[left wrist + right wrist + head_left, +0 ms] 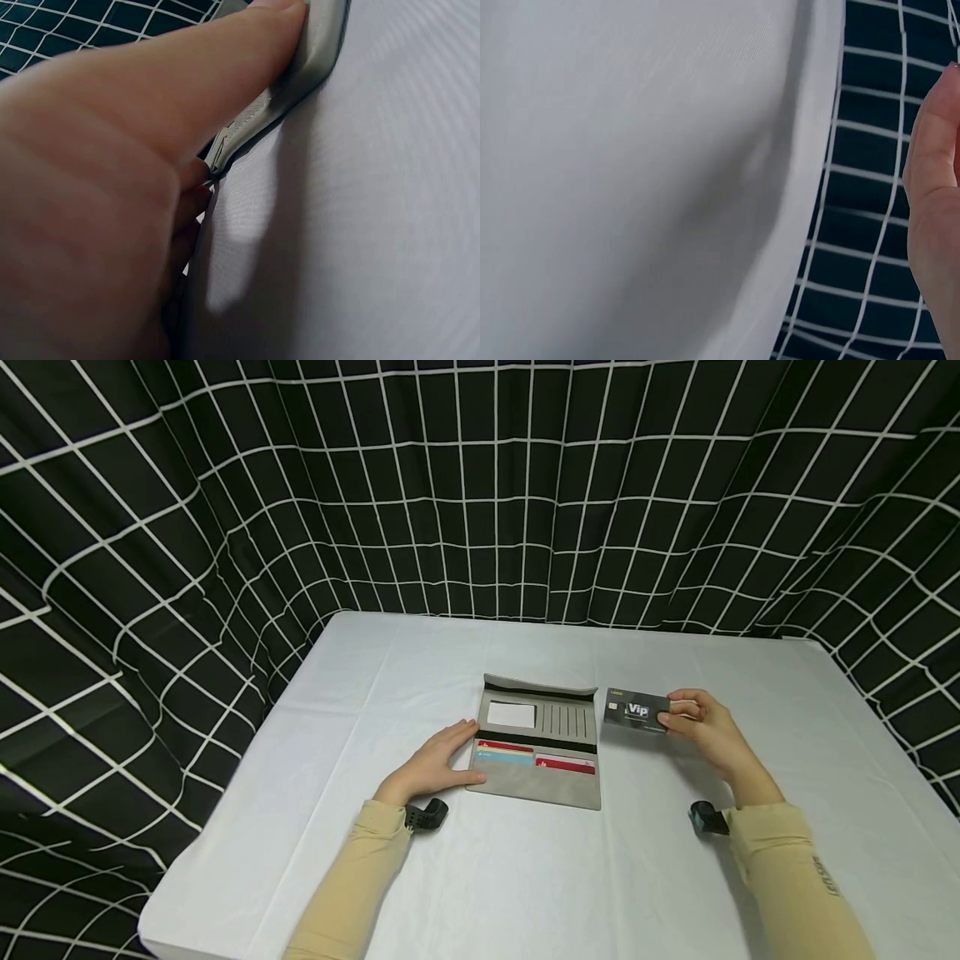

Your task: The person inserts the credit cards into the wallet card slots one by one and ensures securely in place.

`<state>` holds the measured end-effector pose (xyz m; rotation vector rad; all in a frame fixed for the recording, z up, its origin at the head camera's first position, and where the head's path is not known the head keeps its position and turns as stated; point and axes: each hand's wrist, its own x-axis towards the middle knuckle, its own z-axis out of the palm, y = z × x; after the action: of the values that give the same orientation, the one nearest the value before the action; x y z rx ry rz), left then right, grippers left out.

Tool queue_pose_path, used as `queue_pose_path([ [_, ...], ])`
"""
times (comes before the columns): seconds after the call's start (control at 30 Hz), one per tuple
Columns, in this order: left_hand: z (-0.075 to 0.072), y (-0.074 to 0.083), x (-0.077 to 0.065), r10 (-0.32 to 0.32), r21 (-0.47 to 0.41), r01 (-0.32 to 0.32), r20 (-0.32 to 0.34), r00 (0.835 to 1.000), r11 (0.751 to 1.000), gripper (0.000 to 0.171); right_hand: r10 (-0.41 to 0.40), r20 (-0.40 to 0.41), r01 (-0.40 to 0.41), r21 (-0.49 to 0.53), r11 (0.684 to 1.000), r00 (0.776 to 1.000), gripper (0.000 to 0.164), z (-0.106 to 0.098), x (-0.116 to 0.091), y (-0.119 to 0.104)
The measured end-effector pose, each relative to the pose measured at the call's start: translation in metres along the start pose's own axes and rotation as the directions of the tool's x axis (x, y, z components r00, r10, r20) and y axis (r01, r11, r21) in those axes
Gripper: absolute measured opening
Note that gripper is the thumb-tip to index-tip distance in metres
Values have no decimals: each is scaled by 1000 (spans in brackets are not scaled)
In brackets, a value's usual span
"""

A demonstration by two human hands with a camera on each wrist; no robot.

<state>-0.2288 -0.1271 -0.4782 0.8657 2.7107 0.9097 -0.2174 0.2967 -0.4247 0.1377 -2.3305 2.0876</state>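
Note:
A grey wallet (540, 783) lies unfolded on the white table. Red and light-blue cards (504, 757) sit in its lower left slots, and red ones (564, 765) in the lower right slots. A white panel shows in the upper half, beside several narrow slots. My left hand (433, 765) rests at the wallet's left edge, its thumb (247, 56) on the lower corner and its fingers extended along the side. To the right of the wallet, my right hand (708, 731) pinches a black card (633, 710) marked "Vip" by its right end, above the table; the right wrist view does not show this card.
The white-clothed table (315, 877) reaches out on every side of the wallet. Black curtains with a white grid (510, 485) hang behind it and along both sides. Each wrist wears a small black camera (427, 815).

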Motion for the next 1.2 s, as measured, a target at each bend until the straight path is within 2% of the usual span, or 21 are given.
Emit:
queue_pose_path([
  [0.2, 0, 1, 0, 10, -8, -10, -2, 1000, 1000, 88, 8, 16, -7, -7, 1000, 1000, 34, 18, 6, -5],
  [0.43, -1, 0, -1, 0, -5, 0, 0, 1000, 1000, 89, 30, 55, -24, -114, 993, 998, 43, 39, 11, -10],
  [0.57, -1, 0, -1, 4, -11, -4, -2, 1000, 1000, 88, 54, 88, -42, -137, 990, 995, 46, 51, 12, -11],
  [0.8, 0, -1, -1, 3, -18, -3, 2, 1000, 1000, 89, 68, 113, -47, -178, 983, 991, 44, 68, 17, -9],
  [1.2, 0, -1, 0, -1, -8, 1, 6, 1000, 1000, 89, 35, 182, -4, -168, 986, 983, 40, 89, 19, -12],
])
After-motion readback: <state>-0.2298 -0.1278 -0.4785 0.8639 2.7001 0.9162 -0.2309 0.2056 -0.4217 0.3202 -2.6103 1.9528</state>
